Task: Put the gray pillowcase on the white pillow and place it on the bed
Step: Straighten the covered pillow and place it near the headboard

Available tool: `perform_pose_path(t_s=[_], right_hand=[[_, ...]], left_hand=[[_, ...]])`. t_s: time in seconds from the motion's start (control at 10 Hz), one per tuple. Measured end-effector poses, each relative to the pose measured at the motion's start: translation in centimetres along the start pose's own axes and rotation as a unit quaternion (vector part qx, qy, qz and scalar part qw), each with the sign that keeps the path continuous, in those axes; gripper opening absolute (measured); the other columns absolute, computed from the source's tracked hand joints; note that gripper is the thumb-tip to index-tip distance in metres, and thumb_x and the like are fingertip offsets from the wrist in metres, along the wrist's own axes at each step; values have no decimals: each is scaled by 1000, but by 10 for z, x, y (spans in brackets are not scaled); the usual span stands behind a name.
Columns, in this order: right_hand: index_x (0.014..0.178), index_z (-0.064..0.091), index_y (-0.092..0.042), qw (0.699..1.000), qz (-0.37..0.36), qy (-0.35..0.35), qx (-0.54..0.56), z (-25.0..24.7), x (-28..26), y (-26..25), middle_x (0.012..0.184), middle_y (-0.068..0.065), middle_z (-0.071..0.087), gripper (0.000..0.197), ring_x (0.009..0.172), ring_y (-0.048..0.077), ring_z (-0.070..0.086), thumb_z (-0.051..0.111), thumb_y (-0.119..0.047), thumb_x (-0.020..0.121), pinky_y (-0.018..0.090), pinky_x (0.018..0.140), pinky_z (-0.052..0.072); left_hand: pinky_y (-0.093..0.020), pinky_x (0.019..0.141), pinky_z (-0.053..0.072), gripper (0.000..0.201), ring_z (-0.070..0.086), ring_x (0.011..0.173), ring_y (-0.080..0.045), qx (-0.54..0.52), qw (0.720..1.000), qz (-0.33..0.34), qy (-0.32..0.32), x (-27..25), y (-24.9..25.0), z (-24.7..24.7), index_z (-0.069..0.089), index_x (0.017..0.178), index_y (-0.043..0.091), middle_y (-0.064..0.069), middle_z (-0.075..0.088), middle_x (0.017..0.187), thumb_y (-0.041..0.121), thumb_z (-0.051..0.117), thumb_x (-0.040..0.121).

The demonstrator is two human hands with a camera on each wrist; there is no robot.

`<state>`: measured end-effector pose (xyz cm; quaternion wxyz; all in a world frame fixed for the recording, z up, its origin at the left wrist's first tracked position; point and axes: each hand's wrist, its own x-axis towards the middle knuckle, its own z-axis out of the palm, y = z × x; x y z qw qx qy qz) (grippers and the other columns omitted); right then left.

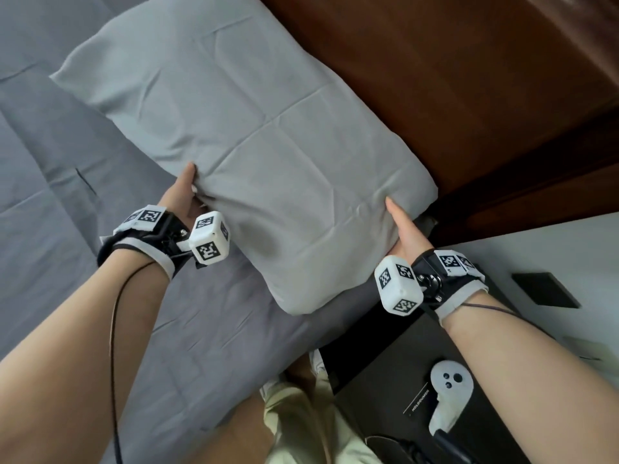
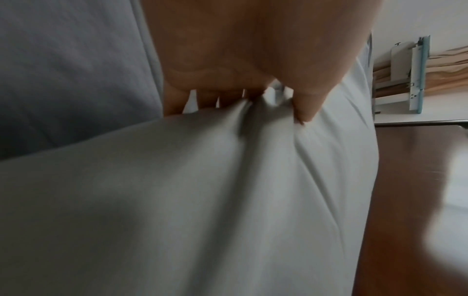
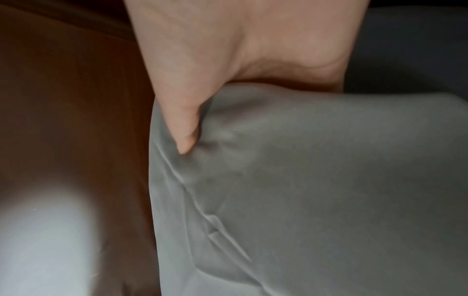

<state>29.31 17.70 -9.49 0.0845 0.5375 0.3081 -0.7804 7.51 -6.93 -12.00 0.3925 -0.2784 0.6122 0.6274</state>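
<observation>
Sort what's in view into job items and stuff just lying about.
Job: gray pillowcase over the pillow, bed, left hand and right hand gripping its edges.

Lying about: white controller, black box beneath it, dark pad, headboard.

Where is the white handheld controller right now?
In the head view, the white controller lies at lower right on the dark nightstand, under the right forearm, beside the bed.

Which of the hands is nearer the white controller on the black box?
Right. The right hand grips the pillow's near edge on the side above the white controller; the left hand pinches the same edge farther away, over the bed.
</observation>
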Motion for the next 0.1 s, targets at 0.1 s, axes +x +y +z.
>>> perform_pose_path(t_s=[0.1], right_hand=[[115,66,-15,998,56,7,-38,-2,-6,-4,114,13,71,82,105,32,68,78,-67,53,45,99,47]], left_hand=[[-32,64,48,47,65,83,-15,10,999,8,33,-20,5,-2,58,110,14,-2,67,91,54,40,93]])
